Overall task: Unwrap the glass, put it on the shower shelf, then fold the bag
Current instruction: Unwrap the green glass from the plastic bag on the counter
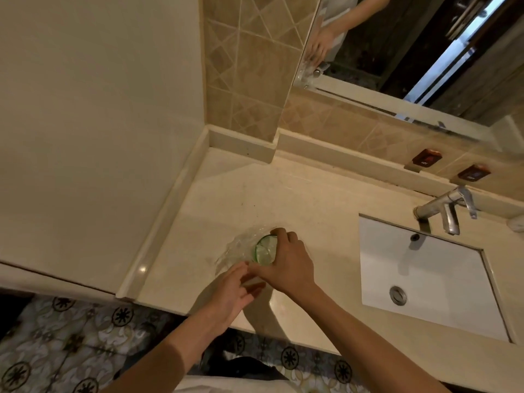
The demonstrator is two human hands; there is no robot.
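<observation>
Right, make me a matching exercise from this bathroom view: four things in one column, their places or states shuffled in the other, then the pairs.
Things:
1. green-rimmed drinking glass
2. clear crinkled plastic bag
3. chrome tap
4. white rectangular sink

Places or states:
A. set into the counter, round drain at its bottom
B. gripped from above by the right hand
C. mounted behind the basin, spout over it
D. spread on the counter around the glass, left hand at its near edge

Pairs: 1-B, 2-D, 3-C, 4-A
</observation>
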